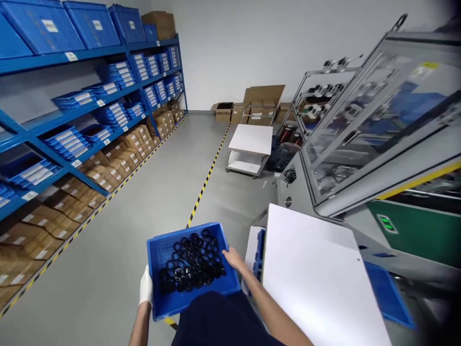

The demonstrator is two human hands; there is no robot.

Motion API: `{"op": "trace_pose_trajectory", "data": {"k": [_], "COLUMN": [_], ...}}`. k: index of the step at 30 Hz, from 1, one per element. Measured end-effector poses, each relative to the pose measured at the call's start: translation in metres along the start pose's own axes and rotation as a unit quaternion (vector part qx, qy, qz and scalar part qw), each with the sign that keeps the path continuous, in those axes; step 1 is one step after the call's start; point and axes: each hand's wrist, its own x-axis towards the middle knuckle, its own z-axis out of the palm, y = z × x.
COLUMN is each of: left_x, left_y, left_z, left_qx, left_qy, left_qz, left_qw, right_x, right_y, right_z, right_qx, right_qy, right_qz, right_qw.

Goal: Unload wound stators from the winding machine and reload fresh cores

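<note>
A blue plastic bin [163,250] rests low in front of me, on my lap, filled with several black ring-shaped parts [190,266]. My left hand [146,287], in a white glove, grips the bin's left wall. My bare right hand [234,259] reaches in over the bin's right rim, its fingers lying among the black rings; whether it holds one is hidden.
A white table top [317,269] stands just right of the bin, with blue trays [387,295] beneath it. A glass-covered machine [378,129] fills the right. Blue shelving [90,115] with bins and cardboard boxes lines the left. A white cart [250,149] stands beyond a yellow-black floor stripe [207,180].
</note>
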Motion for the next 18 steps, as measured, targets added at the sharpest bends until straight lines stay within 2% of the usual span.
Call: {"op": "trace_pose_trajectory", "data": {"k": [2, 5, 9, 12, 15, 18], "left_x": [0.028, 0.059, 0.105, 0.157, 0.219, 0.286], "left_y": [0.041, 0.091, 0.148, 0.199, 0.266, 0.351], "left_z": [0.027, 0.067, 0.118, 0.162, 0.215, 0.268], "left_qx": [0.01, 0.016, 0.007, -0.005, -0.017, -0.034], "left_qy": [0.004, -0.006, -0.023, -0.036, -0.058, -0.103], "left_qz": [-0.01, -0.023, -0.033, -0.04, -0.031, 0.0], "left_qw": [1.0, 1.0, 0.999, 0.999, 0.998, 0.994], "right_x": [0.059, 0.133, 0.204, 0.258, 0.321, 0.383], "right_y": [-0.032, -0.068, -0.098, -0.116, -0.139, -0.17], "right_z": [-0.028, -0.073, -0.114, -0.136, -0.165, -0.205], "right_qx": [0.006, 0.012, 0.012, 0.013, 0.022, 0.042], "right_qy": [-0.015, -0.024, 0.0, 0.032, 0.068, 0.122], "right_qz": [0.0, -0.003, 0.001, -0.003, 0.007, 0.021], "right_qw": [1.0, 1.0, 1.0, 0.999, 0.997, 0.991]}}
